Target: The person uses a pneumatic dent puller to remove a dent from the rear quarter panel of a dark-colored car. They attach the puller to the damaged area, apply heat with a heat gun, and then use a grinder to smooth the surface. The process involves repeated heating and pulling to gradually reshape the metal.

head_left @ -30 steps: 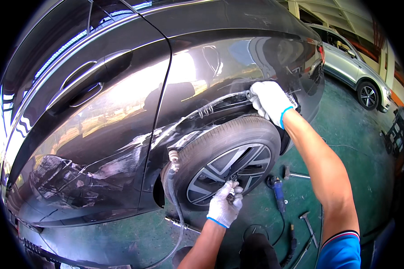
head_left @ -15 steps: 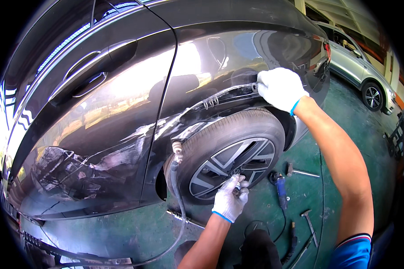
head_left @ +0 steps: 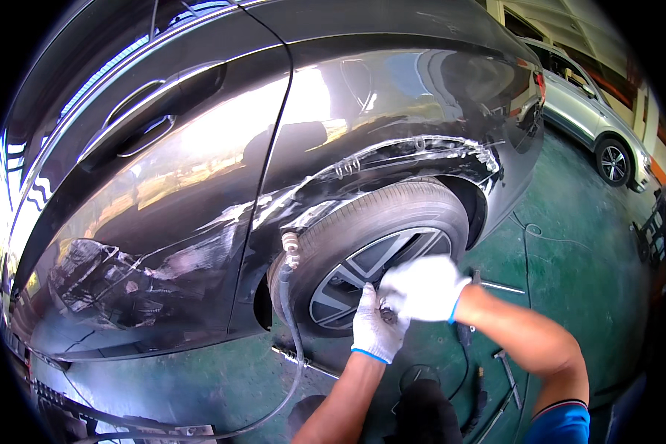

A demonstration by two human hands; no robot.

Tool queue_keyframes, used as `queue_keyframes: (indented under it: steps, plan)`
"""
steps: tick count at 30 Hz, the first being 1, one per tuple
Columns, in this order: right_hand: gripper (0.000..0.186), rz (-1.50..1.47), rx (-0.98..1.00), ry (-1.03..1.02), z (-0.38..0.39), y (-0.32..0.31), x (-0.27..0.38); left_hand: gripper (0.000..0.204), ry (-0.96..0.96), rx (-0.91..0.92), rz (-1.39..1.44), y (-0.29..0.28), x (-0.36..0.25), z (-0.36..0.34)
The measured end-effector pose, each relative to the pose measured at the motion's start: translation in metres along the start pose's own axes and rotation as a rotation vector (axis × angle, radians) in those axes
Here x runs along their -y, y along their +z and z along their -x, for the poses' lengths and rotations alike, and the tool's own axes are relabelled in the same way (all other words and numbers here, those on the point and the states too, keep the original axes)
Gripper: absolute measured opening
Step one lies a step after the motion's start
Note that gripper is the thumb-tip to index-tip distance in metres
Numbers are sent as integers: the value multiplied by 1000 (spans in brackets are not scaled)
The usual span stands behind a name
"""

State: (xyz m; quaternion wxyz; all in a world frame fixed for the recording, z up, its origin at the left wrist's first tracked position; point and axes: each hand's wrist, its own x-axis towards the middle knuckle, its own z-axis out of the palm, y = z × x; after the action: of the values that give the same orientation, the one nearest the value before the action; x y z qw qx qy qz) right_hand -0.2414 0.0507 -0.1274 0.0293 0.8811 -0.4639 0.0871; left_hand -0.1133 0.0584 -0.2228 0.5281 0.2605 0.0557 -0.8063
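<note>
In front of the wheel, my left hand [head_left: 376,329], in a white glove, is closed on a bunch of small metal rings [head_left: 387,315]. My right hand [head_left: 423,288], also gloved, meets its fingertips from the right; motion smears its fingers. Above them is the dark car's scraped rear panel [head_left: 392,159], sanded pale along a crease over the wheel arch. Several pull rings [head_left: 348,167] stand in a row on that crease, and a single ring [head_left: 420,143] stands farther right.
A hose with a metal coupling [head_left: 291,251] hangs before the tyre [head_left: 422,203]. Hammers [head_left: 509,379], a cable and a metal rod [head_left: 307,361] lie on the green floor. Scratches and a dent mark the door [head_left: 118,281]. A silver car [head_left: 584,103] is parked at the far right.
My right hand has dropped from the crease to my left hand, leaving a single ring standing on the panel. My left hand has barely moved.
</note>
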Motion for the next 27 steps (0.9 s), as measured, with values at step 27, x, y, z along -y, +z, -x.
queue_keyframes:
  steps: [27]
  plan:
    - [23, 367, -912, 157, -78, -90, -97, 32, -79, 143, -133, -12, -10, 1]
